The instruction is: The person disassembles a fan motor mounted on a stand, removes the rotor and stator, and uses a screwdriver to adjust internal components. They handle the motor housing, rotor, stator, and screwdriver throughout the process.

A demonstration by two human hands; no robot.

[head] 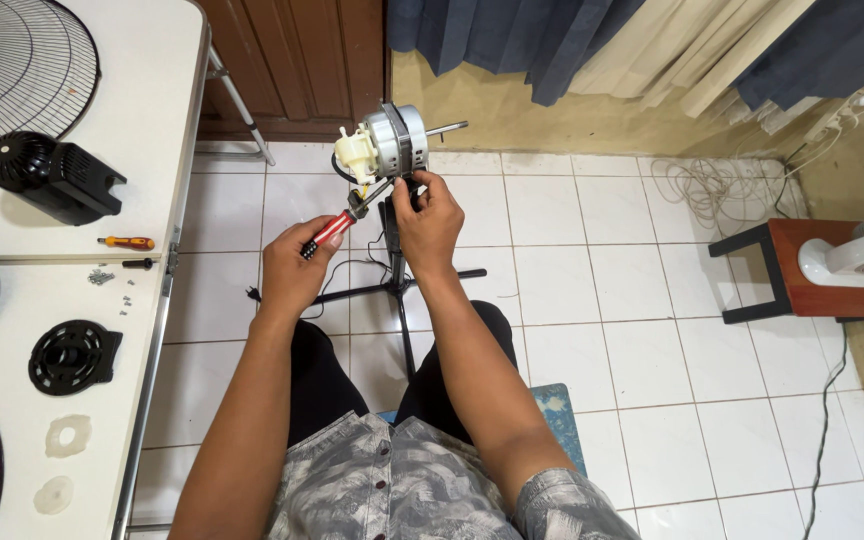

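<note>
Person seated, facing a bare fan motor (395,140) mounted on a black stand (393,270) over the white tiled floor (592,300). Left hand (292,272) closed around the red-and-black handle of a screwdriver (344,219); grip pressed tight on it, blade angled up to the underside of the motor. Right hand (430,222) at the neck of the stand just beneath the motor, fingertips pinching a small dark part there; cannot tell exactly what. Cream gearbox (355,150) on the motor's left side, shaft pointing right. White bench (152,120) to the left carries a wire fan guard (22,70), a black motor cover (52,176), a small orange screwdriver (127,242) and loose screws (102,277).
</note>
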